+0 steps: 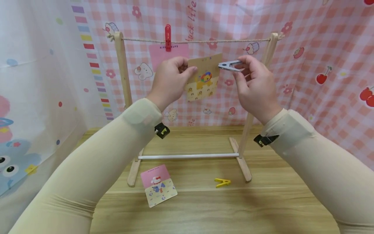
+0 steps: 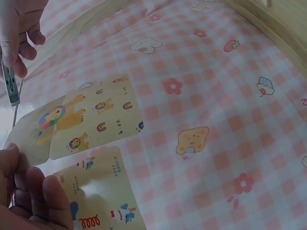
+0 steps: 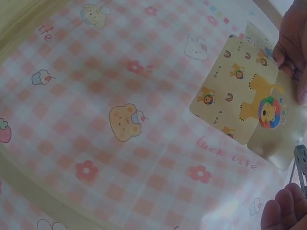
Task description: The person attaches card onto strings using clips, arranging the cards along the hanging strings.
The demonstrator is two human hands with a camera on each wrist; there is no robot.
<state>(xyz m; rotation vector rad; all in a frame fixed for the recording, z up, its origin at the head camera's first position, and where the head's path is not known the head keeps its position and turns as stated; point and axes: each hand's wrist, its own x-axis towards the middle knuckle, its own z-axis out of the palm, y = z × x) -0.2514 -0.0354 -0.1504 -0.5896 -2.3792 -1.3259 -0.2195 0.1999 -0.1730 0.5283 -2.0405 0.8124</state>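
Note:
My left hand pinches a tan card with a lion print by its left edge, between thumb and fingers. In the head view this card appears just below the string. My right hand pinches a grey clothespin by its handle end, its nose pointing at the card's upper right edge. A small gap shows between clothespin and card in the left wrist view. Left of the lion card, a pink card hangs from the string under a red clothespin, partly hidden by my left hand.
The string runs between two wooden posts of a stand, joined low down by a white rod. On the wooden table lie a pink-and-cream card and a yellow clothespin. A checked cloth hangs behind.

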